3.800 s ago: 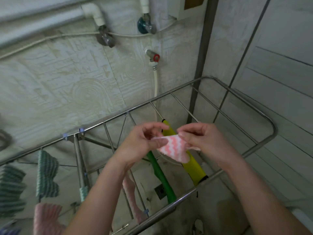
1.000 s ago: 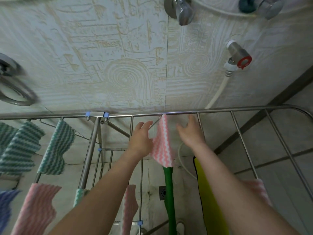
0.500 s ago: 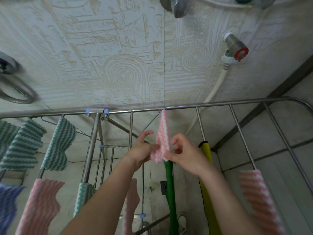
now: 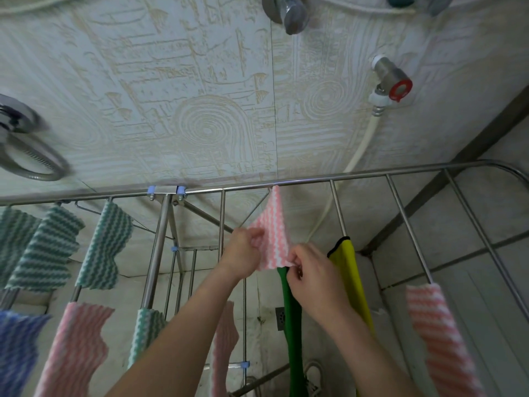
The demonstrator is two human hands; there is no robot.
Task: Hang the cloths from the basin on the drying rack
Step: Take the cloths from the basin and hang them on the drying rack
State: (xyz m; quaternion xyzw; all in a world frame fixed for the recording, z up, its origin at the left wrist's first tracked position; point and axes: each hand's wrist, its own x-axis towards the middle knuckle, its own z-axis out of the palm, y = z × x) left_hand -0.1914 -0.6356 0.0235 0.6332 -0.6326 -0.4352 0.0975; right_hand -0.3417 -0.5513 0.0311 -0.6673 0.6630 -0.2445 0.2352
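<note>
Pinching the pink-and-white cloth (image 4: 272, 236) at its lower edge, we have both hands on it: our left hand (image 4: 243, 253) grips the left side with curled fingers and thumb, and our right hand (image 4: 312, 276) nips the bottom right corner between thumb and fingertips. The cloth hangs on the drying rack (image 4: 372, 176). Its top narrows to a point just under the far rail and the fabric fans out wider toward our hands. Its weave is ribbed, in wavy zigzag stripes, and looks thin and soft.

The rack is made of shiny round metal tube, with slim straight rods running from the far rail toward us and a curved corner at the right. Small pale blue plastic clips (image 4: 166, 190) sit where a leg meets the rail.

Just right of our hands hangs a smooth yellow cloth (image 4: 352, 267) with a dark bound edge, and below our right hand a long plain green cloth (image 4: 293, 325) drops straight down. Further right, another pink striped cloth (image 4: 438, 333) is draped over a rod. To the left hang teal-and-white wavy cloths (image 4: 106, 247), a pink one (image 4: 77, 348) and a blue one (image 4: 17, 345), all with scalloped edges.

Behind stands a pale wall tile (image 4: 200, 110) embossed with concentric rings and grooves. A metal valve with a red handle (image 4: 393, 81) feeds a white hose (image 4: 360, 147).
</note>
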